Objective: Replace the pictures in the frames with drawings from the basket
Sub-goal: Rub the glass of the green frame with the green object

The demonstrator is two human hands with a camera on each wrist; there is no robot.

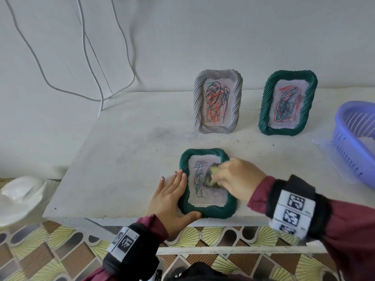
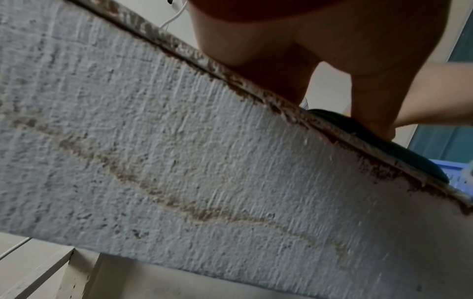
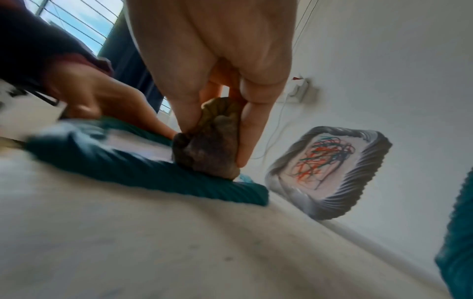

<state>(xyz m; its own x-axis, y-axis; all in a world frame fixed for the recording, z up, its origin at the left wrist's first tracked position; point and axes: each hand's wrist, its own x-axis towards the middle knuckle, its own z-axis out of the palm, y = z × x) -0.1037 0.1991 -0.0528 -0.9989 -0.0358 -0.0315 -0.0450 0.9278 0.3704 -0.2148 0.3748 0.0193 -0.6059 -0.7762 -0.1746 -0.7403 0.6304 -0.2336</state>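
Observation:
A green twisted-rim frame lies flat near the table's front edge, with a scribbled drawing under its glass. My left hand lies flat against the frame's left side, fingers straight and thumb along its near rim. My right hand pinches a dirty yellow-green cloth and holds it down on the glass; its fingers curl round the cloth. A grey frame and a second green frame stand upright at the back, each showing a scribbled drawing.
A purple slatted basket sits at the table's right edge. Off the table's left side lies a white plastic object. Cables hang down the wall at the back left. The table's front edge runs just below my left wrist.

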